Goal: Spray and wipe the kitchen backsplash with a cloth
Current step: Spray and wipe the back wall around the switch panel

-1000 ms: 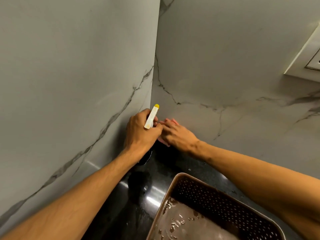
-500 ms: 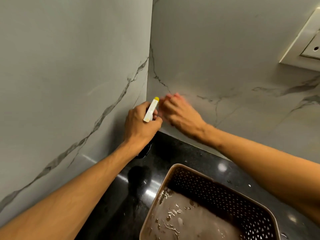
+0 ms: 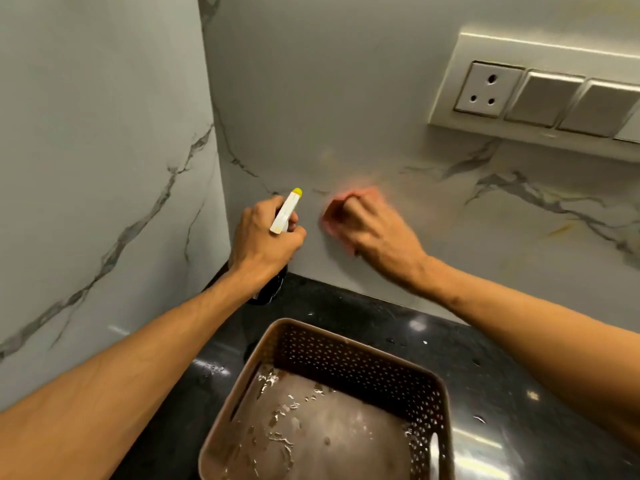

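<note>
Backsplash [image 3: 346, 98]: grey-white marble-look panel with dark veins, meeting a matching side wall [image 3: 86, 133] at the corner on the left. Cloth [image 3: 333, 208]: pink, motion-blurred, pressed against the backsplash low down, a little right of the corner and above the countertop edge. Right hand [image 3: 374, 233] is on top of it, fingers curled over and gripping; only the cloth's upper and left edges show past the knuckles. Left hand [image 3: 263, 237] is wrapped tight around the neck of the spray bottle [image 3: 284, 213]. White trigger head with yellow nozzle tip angles up toward the backsplash. Dark bottle body hangs below the wrist, close to the black countertop [image 3: 346, 306]; can't tell if it touches. Bottle and cloth are near each other, not touching. Perforated brown basket [image 3: 346, 362] sits on the countertop nearer the camera, water droplets on its floor. Socket-and-switch plate [image 3: 519, 95] is on the backsplash upper right, well apart from the cloth.
</note>
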